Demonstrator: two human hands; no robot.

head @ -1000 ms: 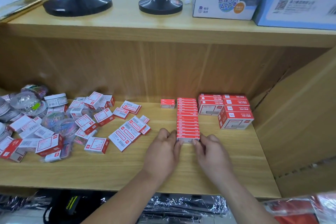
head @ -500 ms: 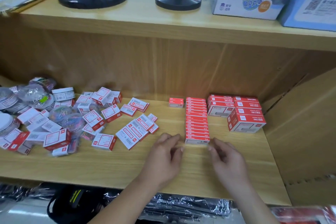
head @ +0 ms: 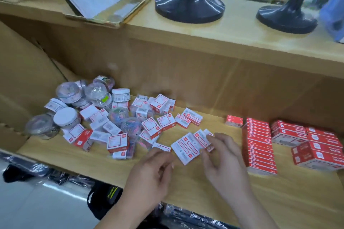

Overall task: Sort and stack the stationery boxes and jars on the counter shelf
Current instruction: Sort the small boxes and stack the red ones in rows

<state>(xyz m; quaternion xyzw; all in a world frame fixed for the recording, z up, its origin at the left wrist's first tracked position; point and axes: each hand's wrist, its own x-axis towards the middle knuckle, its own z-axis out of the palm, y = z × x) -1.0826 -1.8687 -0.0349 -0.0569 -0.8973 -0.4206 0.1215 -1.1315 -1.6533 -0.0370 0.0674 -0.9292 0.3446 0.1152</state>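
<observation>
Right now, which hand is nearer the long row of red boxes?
Right. The right hand is just left of the row, apart from it; the left hand is farther left.

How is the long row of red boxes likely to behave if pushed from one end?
The row of red boxes is many separate thin boxes, so it may buckle sideways. On the smooth shelf it probably slides.

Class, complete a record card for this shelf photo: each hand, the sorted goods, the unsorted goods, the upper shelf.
Left hand: loosely curled, holding nothing
Right hand: over the flat boxes, grip unclear
Sorted: red box row, stacked red boxes beside it
Unsorted: loose boxes and jars heaped left
Upper shelf: two black stands
</observation>
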